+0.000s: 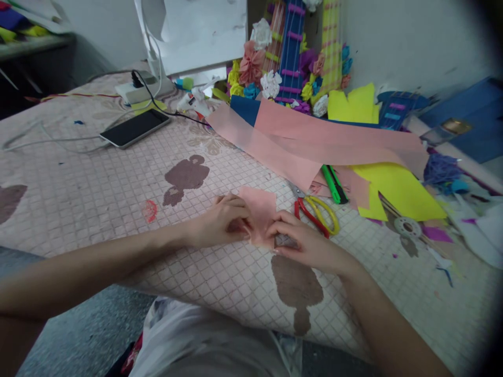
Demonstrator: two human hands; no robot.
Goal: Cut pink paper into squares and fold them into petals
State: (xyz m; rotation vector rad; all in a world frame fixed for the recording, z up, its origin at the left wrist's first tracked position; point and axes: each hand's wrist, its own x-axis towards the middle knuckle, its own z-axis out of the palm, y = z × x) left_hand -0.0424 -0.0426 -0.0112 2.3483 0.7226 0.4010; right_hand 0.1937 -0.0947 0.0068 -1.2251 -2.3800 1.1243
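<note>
A small piece of pink paper (259, 207) lies at the near middle of the table, between both hands. My left hand (225, 220) pinches its left edge, with the fingers curled over it. On the right edge, the thumb and fingers of my right hand (293, 238) close on the same piece. The paper's near end looks slightly bent up between the fingertips. Just right of it lie scissors (320, 214) with one red and one yellow handle. A green box cutter (335, 184) rests beyond the scissors.
Long pink paper sheets (291, 125) and cut yellow paper (401, 191) spread over the right side. A black-screened phone (135, 128), a power strip (135, 91) and a glue gun (194, 102) with cables are at the back left. Decorated paper guitars (291, 52) lean behind.
</note>
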